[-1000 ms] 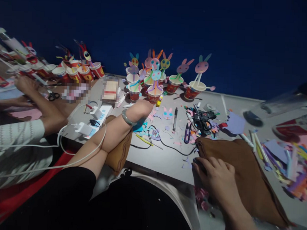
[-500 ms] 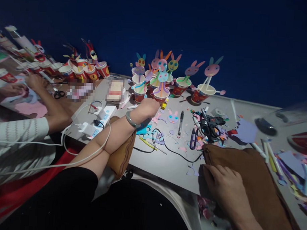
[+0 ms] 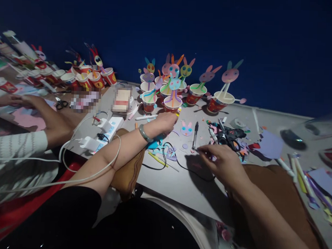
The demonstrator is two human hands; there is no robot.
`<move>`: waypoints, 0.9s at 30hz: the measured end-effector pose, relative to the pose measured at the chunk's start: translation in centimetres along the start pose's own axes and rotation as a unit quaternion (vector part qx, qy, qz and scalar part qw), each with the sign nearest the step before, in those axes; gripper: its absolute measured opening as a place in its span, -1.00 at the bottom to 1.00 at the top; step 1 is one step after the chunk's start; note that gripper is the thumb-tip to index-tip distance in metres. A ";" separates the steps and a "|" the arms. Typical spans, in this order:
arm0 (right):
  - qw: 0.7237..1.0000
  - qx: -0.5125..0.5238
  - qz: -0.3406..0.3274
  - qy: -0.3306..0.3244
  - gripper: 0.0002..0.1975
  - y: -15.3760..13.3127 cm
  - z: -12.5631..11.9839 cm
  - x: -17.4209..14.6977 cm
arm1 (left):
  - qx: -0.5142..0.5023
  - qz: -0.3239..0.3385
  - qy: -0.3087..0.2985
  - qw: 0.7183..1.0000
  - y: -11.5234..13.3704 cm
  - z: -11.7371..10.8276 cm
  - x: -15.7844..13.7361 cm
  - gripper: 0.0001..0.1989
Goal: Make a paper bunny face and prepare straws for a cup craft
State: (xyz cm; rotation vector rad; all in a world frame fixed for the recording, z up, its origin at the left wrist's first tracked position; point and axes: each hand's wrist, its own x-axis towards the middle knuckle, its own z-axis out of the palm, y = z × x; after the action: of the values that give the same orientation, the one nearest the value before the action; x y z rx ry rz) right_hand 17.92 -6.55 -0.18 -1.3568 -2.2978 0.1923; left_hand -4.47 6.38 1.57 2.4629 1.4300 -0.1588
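My left hand (image 3: pixel 166 122), with a bangle at the wrist, rests low over the table before the front paper cup (image 3: pixel 172 103). Its fingers curl down beside a small yellow item (image 3: pixel 178 111), mostly covered; what they grip is hidden. Over the table on the right, my right hand (image 3: pixel 220 161) reaches inward with thumb and fingers apart. Its fingertips are near the lower end of a black pen (image 3: pixel 196 132). Between the hands lies a pink paper rabbit face (image 3: pixel 186 129) with blue eyes. A small purple paper disc (image 3: pixel 185 146) is close by.
Several cups with paper rabbits, including a red cup (image 3: pixel 221 104), stand along the blue wall. Black scissors (image 3: pixel 230 141) and scraps lie right, near a brown pouch (image 3: pixel 275 193). A power strip (image 3: pixel 111 131) with cables is left, beside another person's arm (image 3: pixel 54 124).
My right hand has lifted off the brown pouch and moved forward and left toward the pen. My left hand has shifted slightly right and down, covering more of the yellow item.
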 end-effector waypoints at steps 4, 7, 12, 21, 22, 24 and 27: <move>0.998 -0.053 -0.007 0.018 -0.82 1.5 2.5 3.1 | 0.027 -0.021 -0.043 0.998 0.6 -0.5 -0.2 -0.68; 0.994 -0.101 -0.038 0.035 -0.77 2.1 4.0 3.5 | 0.037 -0.018 -0.047 0.998 0.7 -0.4 -0.1 -0.70; 0.990 -0.110 -0.085 0.024 -0.79 2.7 4.8 2.8 | 0.028 0.003 0.029 0.999 0.2 0.2 0.5 -0.71; 0.994 -0.079 -0.069 0.019 -0.74 2.9 3.3 1.7 | 0.035 0.014 0.037 0.999 0.0 1.3 1.7 -0.72; 0.993 -0.089 -0.076 0.013 -0.74 2.7 3.3 1.7 | 0.034 0.012 0.041 0.998 -0.1 1.5 1.8 -0.71; 0.989 -0.112 -0.093 0.000 -0.74 2.2 3.5 1.6 | 0.026 0.010 0.052 0.998 -0.4 1.8 2.1 -0.70; 0.986 -0.132 -0.101 -0.020 -0.76 1.7 3.9 1.7 | -0.029 0.010 0.070 0.997 -0.6 2.0 2.5 -0.76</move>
State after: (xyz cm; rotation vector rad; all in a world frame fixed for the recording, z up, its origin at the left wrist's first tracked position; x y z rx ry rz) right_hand 16.76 -3.83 -3.71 -1.2356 -2.5457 -0.1569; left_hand -3.61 8.12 -1.01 2.4834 1.4425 0.0583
